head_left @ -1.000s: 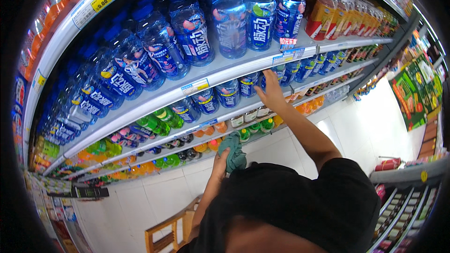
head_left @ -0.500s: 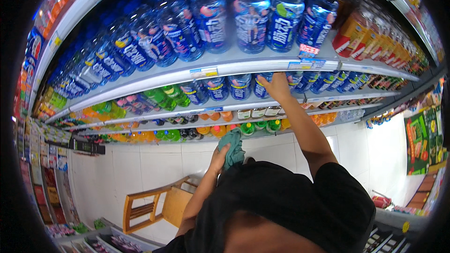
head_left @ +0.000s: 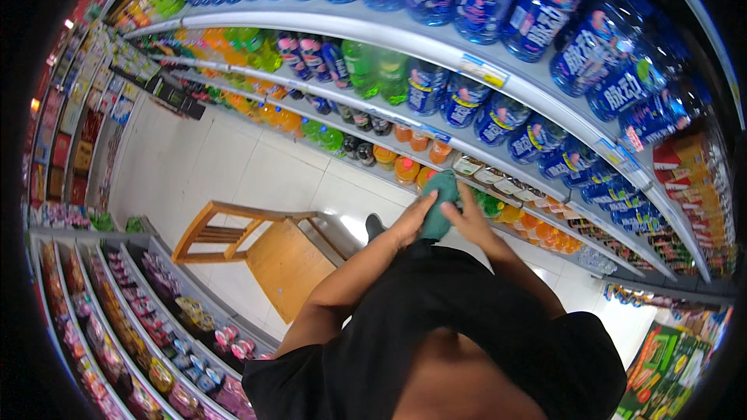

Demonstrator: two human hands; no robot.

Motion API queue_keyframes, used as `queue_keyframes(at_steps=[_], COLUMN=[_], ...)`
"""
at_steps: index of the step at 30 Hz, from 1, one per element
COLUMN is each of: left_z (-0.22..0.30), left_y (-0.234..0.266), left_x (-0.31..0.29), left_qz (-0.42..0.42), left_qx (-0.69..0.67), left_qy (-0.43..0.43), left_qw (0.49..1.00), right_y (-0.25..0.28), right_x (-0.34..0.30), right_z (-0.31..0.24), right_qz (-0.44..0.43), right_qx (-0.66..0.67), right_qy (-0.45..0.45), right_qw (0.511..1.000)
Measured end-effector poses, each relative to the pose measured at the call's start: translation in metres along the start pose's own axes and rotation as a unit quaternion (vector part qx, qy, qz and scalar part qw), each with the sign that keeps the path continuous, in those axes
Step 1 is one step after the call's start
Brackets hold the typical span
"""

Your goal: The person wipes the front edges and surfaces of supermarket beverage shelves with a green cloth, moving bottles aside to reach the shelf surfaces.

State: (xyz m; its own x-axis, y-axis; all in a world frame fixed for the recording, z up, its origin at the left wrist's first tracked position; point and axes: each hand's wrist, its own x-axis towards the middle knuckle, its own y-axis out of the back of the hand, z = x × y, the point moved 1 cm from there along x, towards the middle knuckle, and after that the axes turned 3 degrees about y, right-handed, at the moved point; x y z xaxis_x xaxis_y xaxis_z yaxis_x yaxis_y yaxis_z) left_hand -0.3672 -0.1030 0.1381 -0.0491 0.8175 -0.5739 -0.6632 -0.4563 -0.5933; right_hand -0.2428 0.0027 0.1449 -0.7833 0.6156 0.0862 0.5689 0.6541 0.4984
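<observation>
My left hand (head_left: 415, 220) is closed round a folded green cloth (head_left: 440, 222), held in front of my body at the height of the lower shelves. My right hand (head_left: 471, 225) is at the cloth's right side, with its thumb against the cloth and its fingers, a little blurred, apart from the thumb. Beyond both hands stand the shelves of bottled drinks. Blue-labelled bottles (head_left: 502, 118) fill part of the middle shelf, beside green soda bottles (head_left: 360, 70). Larger blue-capped bottles (head_left: 539, 15) line the shelf above.
A wooden chair (head_left: 288, 264) stands on the white tiled floor (head_left: 233, 155) to my left. Behind it, a rack (head_left: 148, 303) holds rows of small packaged goods. Red-labelled bottles (head_left: 692, 187) occupy the upper shelf's right end. A green printed box (head_left: 661, 365) stands at the lower right.
My right hand has left the blue-labelled bottles on the middle shelf and come down to the cloth in my left hand. The view has turned left, showing more of chair and rack.
</observation>
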Motion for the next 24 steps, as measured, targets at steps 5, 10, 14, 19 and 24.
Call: queue_keyframes(at_steps=[5,10,14,19,24], left_z=[-0.025,-0.016,-0.015,-0.015,0.013], left_y=[0.038,0.074,0.125,0.171,0.206], left_x=[-0.012,-0.039,-0.061,-0.102,-0.145], left_qz=[-0.062,-0.016,0.101,0.126,0.146], left_qx=[-0.048,0.052,0.005,-0.124,-0.201], left_qy=[0.032,-0.026,-0.042,0.05,-0.064], left_qw=[0.996,0.998,0.994,0.983,0.967], right_y=[-0.037,-0.045,-0.067,-0.151,-0.212], right_x=[-0.002,-0.001,0.004,0.024,0.054], right_z=[0.051,0.083,0.116,-0.029,-0.134], right_qz=[-0.102,-0.085,-0.008,-0.147,-0.4], right_qx=[0.263,0.231,0.179,0.047,0.075], right_qy=[-0.186,-0.275,-0.415,-0.118,0.017], right_qw=[0.941,0.929,0.892,0.981,0.913])
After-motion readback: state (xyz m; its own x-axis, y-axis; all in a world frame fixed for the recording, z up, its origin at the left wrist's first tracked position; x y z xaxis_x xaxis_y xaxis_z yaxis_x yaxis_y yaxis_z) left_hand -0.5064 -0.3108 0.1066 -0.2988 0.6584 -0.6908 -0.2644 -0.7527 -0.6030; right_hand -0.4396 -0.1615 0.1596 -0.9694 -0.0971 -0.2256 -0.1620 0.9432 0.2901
